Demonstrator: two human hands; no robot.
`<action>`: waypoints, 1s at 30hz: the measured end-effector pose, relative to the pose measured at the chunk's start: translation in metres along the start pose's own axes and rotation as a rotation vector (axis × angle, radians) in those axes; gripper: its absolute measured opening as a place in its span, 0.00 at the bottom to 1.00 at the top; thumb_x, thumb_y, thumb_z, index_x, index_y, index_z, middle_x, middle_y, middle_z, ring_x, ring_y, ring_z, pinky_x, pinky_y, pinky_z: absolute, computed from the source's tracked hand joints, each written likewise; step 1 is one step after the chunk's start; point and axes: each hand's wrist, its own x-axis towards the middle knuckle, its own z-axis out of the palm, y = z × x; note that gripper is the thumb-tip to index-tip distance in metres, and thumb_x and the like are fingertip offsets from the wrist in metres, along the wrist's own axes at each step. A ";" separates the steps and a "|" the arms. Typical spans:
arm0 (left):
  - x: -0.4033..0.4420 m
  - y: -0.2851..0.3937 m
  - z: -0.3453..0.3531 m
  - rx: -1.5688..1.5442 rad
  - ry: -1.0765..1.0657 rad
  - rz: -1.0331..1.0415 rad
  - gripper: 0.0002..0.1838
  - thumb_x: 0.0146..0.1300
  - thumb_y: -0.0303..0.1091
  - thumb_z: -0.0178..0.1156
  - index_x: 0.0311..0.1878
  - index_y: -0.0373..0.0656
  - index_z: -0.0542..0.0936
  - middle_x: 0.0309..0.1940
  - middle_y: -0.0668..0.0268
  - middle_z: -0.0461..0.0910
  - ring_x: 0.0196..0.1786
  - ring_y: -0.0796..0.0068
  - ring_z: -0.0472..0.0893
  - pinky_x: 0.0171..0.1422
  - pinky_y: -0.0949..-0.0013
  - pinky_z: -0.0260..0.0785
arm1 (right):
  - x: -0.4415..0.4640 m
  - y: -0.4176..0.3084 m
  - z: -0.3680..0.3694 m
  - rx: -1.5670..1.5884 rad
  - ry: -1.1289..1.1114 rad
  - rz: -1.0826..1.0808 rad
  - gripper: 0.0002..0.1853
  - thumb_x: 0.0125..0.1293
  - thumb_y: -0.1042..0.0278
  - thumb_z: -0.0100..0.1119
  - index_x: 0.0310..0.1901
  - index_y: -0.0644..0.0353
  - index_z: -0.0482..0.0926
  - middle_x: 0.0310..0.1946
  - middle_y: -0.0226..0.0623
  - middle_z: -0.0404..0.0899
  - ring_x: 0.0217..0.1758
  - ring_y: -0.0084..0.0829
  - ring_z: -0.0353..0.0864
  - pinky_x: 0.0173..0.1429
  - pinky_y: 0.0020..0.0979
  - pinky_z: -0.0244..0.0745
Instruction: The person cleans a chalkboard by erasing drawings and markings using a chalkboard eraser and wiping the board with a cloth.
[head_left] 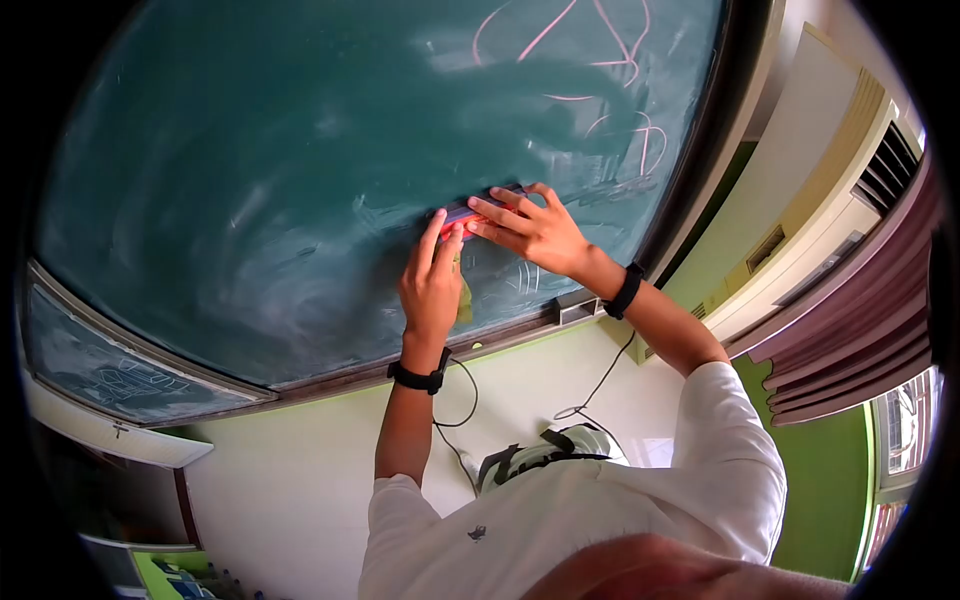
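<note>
A red and purple chalkboard eraser (pixel 458 215) is against the green chalkboard (pixel 300 130). My left hand (pixel 430 290) is closed on its left end, with the fingertips pressed to its face. From the upper right, my right hand (pixel 540 235) grips the same eraser, its fingers laid over the right part. Something yellow-green and limp, like a cloth (pixel 464 295), hangs beside my left hand; what holds it up is hidden. Pink chalk lines (pixel 625 60) show above and to the right of my hands, and pale smears cover the board around them.
A ledge (pixel 480 338) with a small grey box (pixel 577 307) runs under the board. Thin dark cables (pixel 590 400) hang near my body. A tall cream air conditioner (pixel 800 240) and a purple curtain (pixel 840 340) stand to the right. Another board panel (pixel 120 360) is at lower left.
</note>
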 end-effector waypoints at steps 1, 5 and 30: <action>0.010 0.006 0.004 0.014 0.074 -0.001 0.20 0.56 0.21 0.66 0.53 0.47 0.84 0.62 0.64 0.77 0.52 0.62 0.84 0.50 0.64 0.81 | 0.007 0.012 -0.007 -0.002 0.017 -0.001 0.22 0.59 0.64 0.62 0.57 0.40 0.83 0.68 0.22 0.72 0.62 0.30 0.76 0.61 0.40 0.68; 0.061 0.030 0.003 0.079 0.238 -0.019 0.18 0.59 0.22 0.67 0.54 0.44 0.85 0.64 0.58 0.76 0.52 0.54 0.84 0.49 0.61 0.78 | 0.045 0.055 -0.038 0.056 0.093 -0.030 0.19 0.59 0.63 0.60 0.54 0.43 0.85 0.66 0.23 0.74 0.63 0.30 0.75 0.64 0.41 0.69; -0.021 0.077 0.066 0.063 -0.081 -0.290 0.39 0.55 0.18 0.57 0.73 0.32 0.61 0.77 0.47 0.55 0.61 0.51 0.79 0.48 0.65 0.81 | -0.046 0.021 0.003 0.261 -0.051 0.106 0.24 0.59 0.73 0.62 0.59 0.46 0.82 0.69 0.33 0.71 0.70 0.36 0.72 0.72 0.49 0.67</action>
